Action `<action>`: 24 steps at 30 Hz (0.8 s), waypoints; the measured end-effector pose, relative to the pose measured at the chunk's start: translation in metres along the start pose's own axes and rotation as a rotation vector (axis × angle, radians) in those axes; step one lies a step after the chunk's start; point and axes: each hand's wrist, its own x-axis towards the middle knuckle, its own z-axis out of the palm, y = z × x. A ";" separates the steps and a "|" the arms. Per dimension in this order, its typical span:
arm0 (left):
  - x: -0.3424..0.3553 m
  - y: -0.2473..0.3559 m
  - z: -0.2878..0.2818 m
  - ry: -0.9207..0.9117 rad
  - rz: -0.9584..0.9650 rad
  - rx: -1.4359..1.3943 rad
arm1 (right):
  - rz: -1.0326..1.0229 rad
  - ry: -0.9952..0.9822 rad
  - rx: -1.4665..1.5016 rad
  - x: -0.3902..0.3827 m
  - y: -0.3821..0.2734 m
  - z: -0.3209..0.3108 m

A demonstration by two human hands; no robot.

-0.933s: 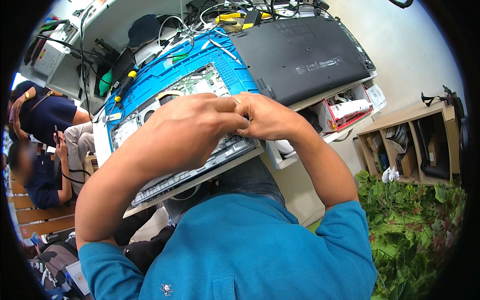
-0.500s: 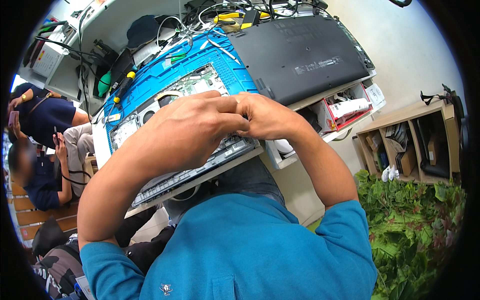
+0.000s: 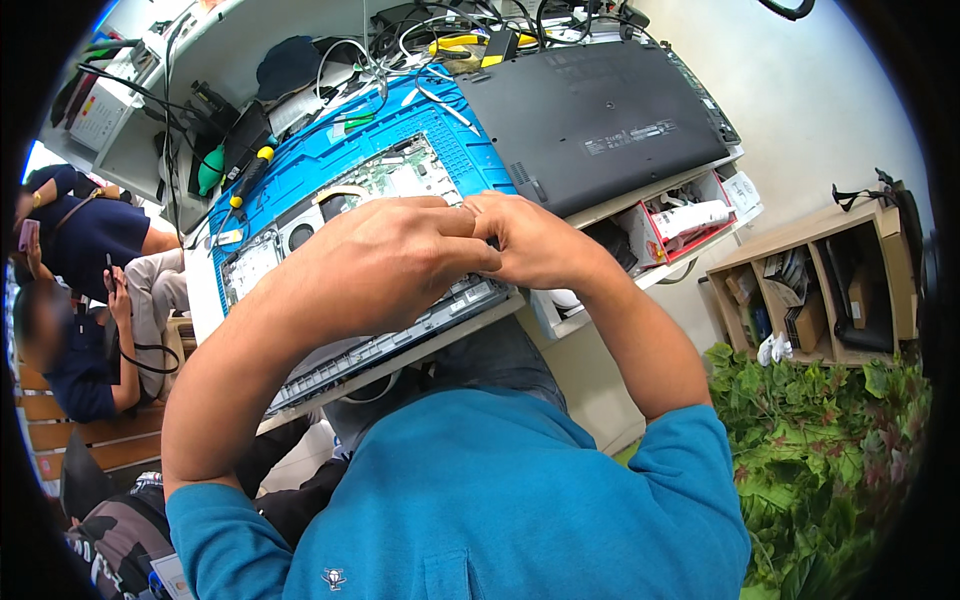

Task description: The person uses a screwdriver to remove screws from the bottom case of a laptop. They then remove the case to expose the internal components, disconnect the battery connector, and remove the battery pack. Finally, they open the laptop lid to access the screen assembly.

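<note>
Both my hands meet over the right part of an opened laptop [image 3: 400, 172], whose circuit board and fan lie bare on a blue work mat [image 3: 300, 160]. My left hand [image 3: 385, 255] is closed, its bent fingers reaching across to the other hand. Fingers pinched together, my right hand [image 3: 530, 240] touches the left one's fingertips. Whatever they hold, if anything, is hidden behind the knuckles. To the right lies a dark laptop bottom cover [image 3: 610, 125]. A white pen-shaped tool [image 3: 447, 110] rests on the mat beside it.
A yellow-and-black screwdriver [image 3: 250, 178] and a green air blower [image 3: 211, 170] lie at the left. Cables [image 3: 400, 45] and yellow-handled pliers [image 3: 462, 42] crowd the back. A red-edged box [image 3: 690, 230] sits in the drawer at right. Two people [image 3: 90, 300] are at far left.
My hands stay joined over the laptop, their fingers shifted slightly against each other. The whole view has moved a little; nothing on the bench has visibly changed place.
</note>
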 end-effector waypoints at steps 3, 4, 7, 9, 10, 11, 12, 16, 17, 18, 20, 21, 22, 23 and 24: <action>-0.005 0.002 -0.002 0.096 -0.002 0.018 | -0.036 0.089 -0.043 -0.008 -0.006 0.006; -0.012 0.004 -0.009 0.144 -0.024 0.030 | -0.042 0.137 -0.029 -0.011 -0.009 0.009; -0.040 0.009 -0.025 0.393 -0.178 -0.083 | -0.096 0.304 -0.102 -0.023 -0.013 0.020; -0.066 0.005 -0.032 0.556 -0.220 -0.093 | -0.065 0.387 -0.189 -0.036 -0.023 0.026; -0.080 0.000 -0.036 0.612 -0.194 -0.041 | -0.047 0.431 -0.230 -0.043 -0.027 0.029; -0.097 0.001 -0.033 0.646 -0.262 -0.078 | -0.045 0.443 -0.272 -0.048 -0.029 0.034; -0.115 0.001 -0.032 0.657 -0.325 -0.072 | -0.041 0.461 -0.272 -0.050 -0.032 0.039; -0.180 0.005 -0.007 0.750 -0.507 -0.110 | -0.012 0.557 -0.277 -0.054 -0.043 0.059; -0.196 0.010 0.002 0.787 -0.589 -0.196 | 0.004 0.572 -0.276 -0.054 -0.044 0.063; -0.209 0.012 0.013 0.823 -0.632 -0.229 | 0.026 0.592 -0.279 -0.054 -0.044 0.065; -0.229 0.019 0.027 0.902 -0.705 -0.274 | 0.031 0.619 -0.277 -0.049 -0.042 0.066; -0.237 0.020 0.033 0.923 -0.726 -0.293 | 0.058 0.628 -0.259 -0.048 -0.043 0.066; -0.245 0.021 0.038 0.942 -0.747 -0.313 | 0.086 0.636 -0.240 -0.048 -0.044 0.067; -0.252 0.022 0.043 0.964 -0.770 -0.332 | 0.094 0.645 -0.236 -0.047 -0.044 0.067; -0.259 0.021 0.047 0.979 -0.782 -0.341 | 0.117 0.641 -0.222 -0.046 -0.046 0.067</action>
